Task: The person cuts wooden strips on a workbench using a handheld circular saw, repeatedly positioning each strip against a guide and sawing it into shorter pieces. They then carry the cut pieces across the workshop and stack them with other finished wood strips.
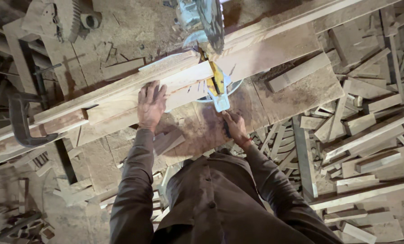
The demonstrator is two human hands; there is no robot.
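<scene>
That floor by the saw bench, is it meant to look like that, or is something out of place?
It stands out: wood offcuts lie heaped at all angles right of the bench. On the bench, the left hand presses a plank flat near the saw blade.

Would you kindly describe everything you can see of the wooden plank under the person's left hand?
The wooden plank is long, pale and rough-sawn. It lies flat and slantwise across the dusty saw bench, against a longer rail behind. The left hand presses flat on it. Its right end sits below the circular saw blade, by the yellow guard.
</scene>
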